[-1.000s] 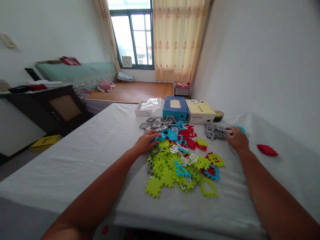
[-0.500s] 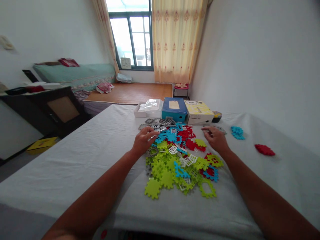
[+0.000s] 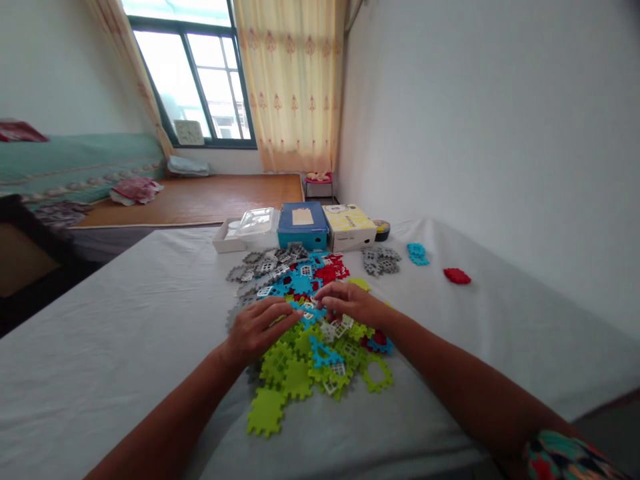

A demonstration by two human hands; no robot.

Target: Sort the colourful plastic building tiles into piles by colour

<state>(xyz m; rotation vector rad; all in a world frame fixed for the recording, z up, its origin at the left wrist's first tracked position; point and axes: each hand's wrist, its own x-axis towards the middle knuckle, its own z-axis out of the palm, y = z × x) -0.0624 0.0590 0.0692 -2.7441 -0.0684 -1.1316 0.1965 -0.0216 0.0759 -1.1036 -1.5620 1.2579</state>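
My left hand (image 3: 260, 328) hovers low over the left side of a heap of notched plastic building tiles, fingers stretched toward the middle. From the other side my right hand (image 3: 350, 303) reaches in with bent, parted fingers. Between the fingertips lies a blue tile (image 3: 310, 320), partly hidden, with a small white piece by it; I see no firm grip on either. Lime-green tiles (image 3: 280, 367) make up the near part of the heap. Farther back are blue tiles (image 3: 300, 283), red tiles (image 3: 327, 273) and grey tiles (image 3: 265, 267), with small white window-frame pieces (image 3: 306, 271) among them.
Apart on the right of the white-covered table (image 3: 125, 320) sit grey tiles (image 3: 381, 261), blue tiles (image 3: 417, 253) and red tiles (image 3: 457, 275). Behind the heap stand a clear plastic container (image 3: 259, 227), a blue box (image 3: 303, 227) and a yellow-and-white box (image 3: 350, 227). A wall rises on the right.
My view has turned right. My right hand has moved left and nearer, from the heap's far right side to over its middle. My left hand has come nearer, and both hands are now close together.
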